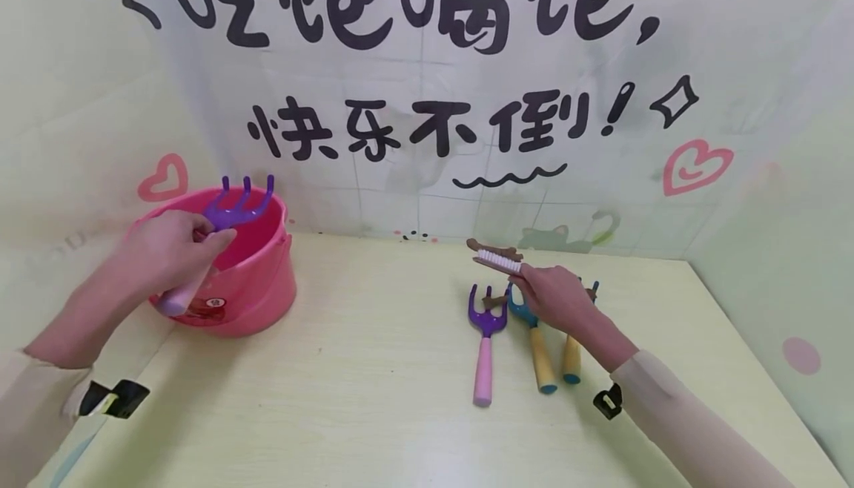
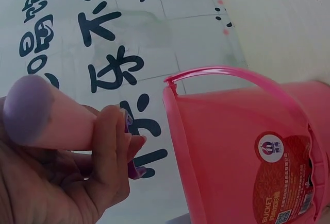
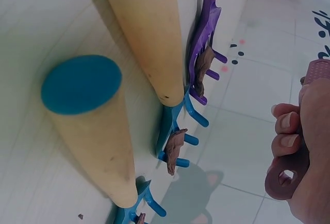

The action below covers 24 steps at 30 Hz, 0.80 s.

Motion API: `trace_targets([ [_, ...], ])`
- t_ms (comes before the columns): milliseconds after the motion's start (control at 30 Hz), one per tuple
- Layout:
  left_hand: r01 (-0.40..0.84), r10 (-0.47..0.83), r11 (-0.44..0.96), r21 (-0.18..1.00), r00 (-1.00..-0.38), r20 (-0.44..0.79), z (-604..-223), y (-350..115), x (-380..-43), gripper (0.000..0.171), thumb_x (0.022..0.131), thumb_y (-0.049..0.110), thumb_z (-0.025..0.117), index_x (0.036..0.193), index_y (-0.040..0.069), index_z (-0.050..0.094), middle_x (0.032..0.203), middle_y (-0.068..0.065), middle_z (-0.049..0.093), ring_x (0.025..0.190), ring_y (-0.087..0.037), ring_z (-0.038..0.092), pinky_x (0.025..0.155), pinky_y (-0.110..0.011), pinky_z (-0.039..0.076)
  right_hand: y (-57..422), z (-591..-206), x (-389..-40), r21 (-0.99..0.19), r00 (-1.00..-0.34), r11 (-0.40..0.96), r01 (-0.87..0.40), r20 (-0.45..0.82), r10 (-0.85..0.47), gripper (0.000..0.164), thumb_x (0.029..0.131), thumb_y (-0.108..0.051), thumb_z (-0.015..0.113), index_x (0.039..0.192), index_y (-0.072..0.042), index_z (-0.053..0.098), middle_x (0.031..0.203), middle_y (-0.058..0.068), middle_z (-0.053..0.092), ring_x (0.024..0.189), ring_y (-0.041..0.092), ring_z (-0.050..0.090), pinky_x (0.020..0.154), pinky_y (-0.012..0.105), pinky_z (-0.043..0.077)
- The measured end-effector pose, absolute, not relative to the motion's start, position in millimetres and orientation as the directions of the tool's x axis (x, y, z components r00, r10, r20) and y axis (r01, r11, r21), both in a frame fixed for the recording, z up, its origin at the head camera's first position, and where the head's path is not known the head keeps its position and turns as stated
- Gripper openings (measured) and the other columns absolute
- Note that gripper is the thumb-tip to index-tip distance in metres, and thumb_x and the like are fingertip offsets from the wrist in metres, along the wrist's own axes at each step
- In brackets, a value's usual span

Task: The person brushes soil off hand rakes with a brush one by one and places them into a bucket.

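The left hand [image 1: 175, 247] has its grip curled round the pink handle of a purple hand fork [image 1: 236, 215]. The fork's three tines point up at the mouth of a pink bucket [image 1: 280, 280], while its lavender butt slants down in front of the bucket's wall. The bucket stands at the back left of the table [image 1: 373, 399], a red label [image 2: 270, 188] on its side reading BUCKET, its pink bail [image 2: 232, 70] arching across in the left wrist view.

The right hand [image 1: 559, 297] has its grip wrapped round the mauve handle of a white-bristled brush [image 1: 499, 260]; the handle's holed end juts from the fist. Beneath, three more forks lie side by side on the table, tines toward the wall [image 1: 327, 210]: a pink-handled purple fork [image 1: 483, 373], a middle blue fork [image 1: 543, 362] and an outer blue fork [image 1: 571, 360], both with wooden handles, the outer one partly hidden by the right hand. Brown chunks [image 3: 205, 69] rest at the tines of all three. Another brown piece [image 1: 475, 243] shows just behind the brush; I cannot tell whether they touch.

The wall bears black Chinese characters [image 1: 442, 128], and cream sleeves [image 1: 707, 421] cover both forearms
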State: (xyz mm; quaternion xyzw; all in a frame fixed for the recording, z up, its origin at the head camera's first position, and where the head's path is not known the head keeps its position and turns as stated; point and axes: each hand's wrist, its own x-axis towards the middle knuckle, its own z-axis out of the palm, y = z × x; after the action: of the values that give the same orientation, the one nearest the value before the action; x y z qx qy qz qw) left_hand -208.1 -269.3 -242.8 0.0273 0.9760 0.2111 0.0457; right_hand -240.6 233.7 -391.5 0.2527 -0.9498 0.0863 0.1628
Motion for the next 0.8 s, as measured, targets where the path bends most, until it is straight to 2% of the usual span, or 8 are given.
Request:
trace_targets([
  [300,0.060,0.114,0.922,0.381,-0.986,-0.120,-245.1,-273.8,-217.2,0.034,0.087,0.032,0.064,0.086,-0.002,0.057,0.062,-0.005,0.055,0.051,-0.021,0.052,0.047,-0.032,0.047,237.6,-389.4,-238.0,-0.109,-0.848,0.871,-0.479,0.316,-0.426,0.016,0.093,-0.026,0.059,0.090,-0.010,0.058,0.059,-0.005,0.046,0.046,0.013,0.041,0.041,0.027,0.034],
  [467,0.076,0.134,0.929,0.363,-0.982,-0.137,-247.0,-271.5,-220.5,0.030,0.087,0.029,0.064,0.078,0.002,0.058,0.058,-0.005,0.053,0.049,-0.020,0.052,0.048,-0.032,0.047,239.1,-389.4,-237.1,-0.105,-0.840,0.866,-0.488,0.324,-0.435,0.015,0.093,-0.025,0.058,0.089,-0.011,0.057,0.059,-0.007,0.045,0.047,0.012,0.040,0.043,0.028,0.035],
  [800,0.082,0.140,0.945,0.316,-0.976,-0.166,-251.4,-267.7,-225.2,0.028,0.085,0.025,0.065,0.071,0.004,0.053,0.054,-0.006,0.050,0.045,-0.021,0.051,0.047,-0.030,0.046,241.5,-391.9,-237.2,-0.100,-0.839,0.863,-0.494,0.315,-0.444,0.017,0.093,-0.026,0.059,0.085,-0.011,0.055,0.060,-0.007,0.044,0.047,0.012,0.040,0.042,0.027,0.034],
])
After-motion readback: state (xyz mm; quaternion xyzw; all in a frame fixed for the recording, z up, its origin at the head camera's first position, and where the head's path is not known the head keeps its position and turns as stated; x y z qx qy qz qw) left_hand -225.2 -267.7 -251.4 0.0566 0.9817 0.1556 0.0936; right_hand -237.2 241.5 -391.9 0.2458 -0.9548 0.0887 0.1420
